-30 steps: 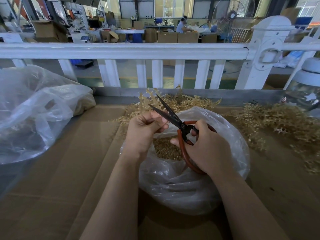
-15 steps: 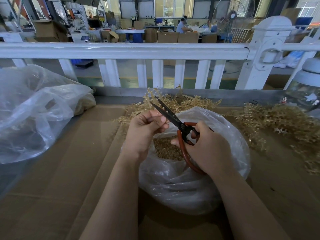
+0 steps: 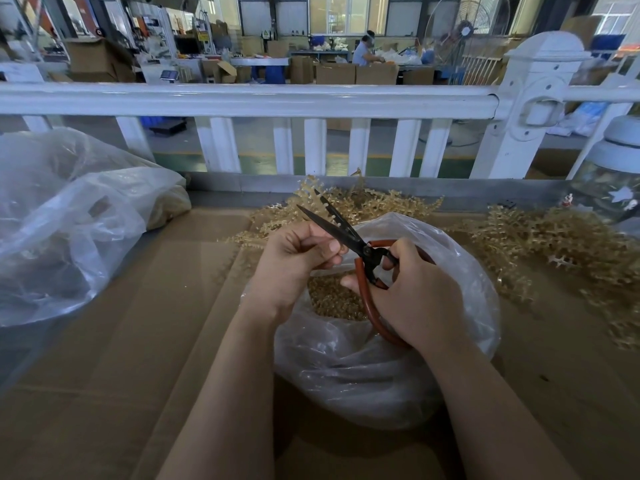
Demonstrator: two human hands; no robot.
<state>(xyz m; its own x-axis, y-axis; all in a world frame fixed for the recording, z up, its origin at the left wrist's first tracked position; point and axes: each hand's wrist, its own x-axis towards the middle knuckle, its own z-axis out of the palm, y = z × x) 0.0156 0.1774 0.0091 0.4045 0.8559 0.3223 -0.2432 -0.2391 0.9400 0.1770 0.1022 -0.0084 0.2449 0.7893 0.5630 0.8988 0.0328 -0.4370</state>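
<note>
A: Quick, where are the dark-bladed scissors w/ the red-brown loop handles?

B: In the right hand. Fingers are curled round the loops, thumb against the near one. They're held above the mouth of the clear plastic bag in the middle. Blades point up & to the left, parted a bit.

A: Left hand?

B: Just left of the blades, right beside the lower one. Fingers curled in, thumb pressed to the fingertips. Can't tell what it pinches, if anything; the fingers hide it.

A: What's in the bag?

B: Small tan bits, a heap seen thru the opening, betw. the two hands.

A: Rest of the bench, pls.

B: Brown cardboard sheet under everything. Pale gold plastic sprigs are piled at the far edge & off to the right; the blade tips sit in front of them. Big crumpled clear plastic sack far left. Glass jar w/ white lid at the right edge. White railing beyond the bench.
</note>
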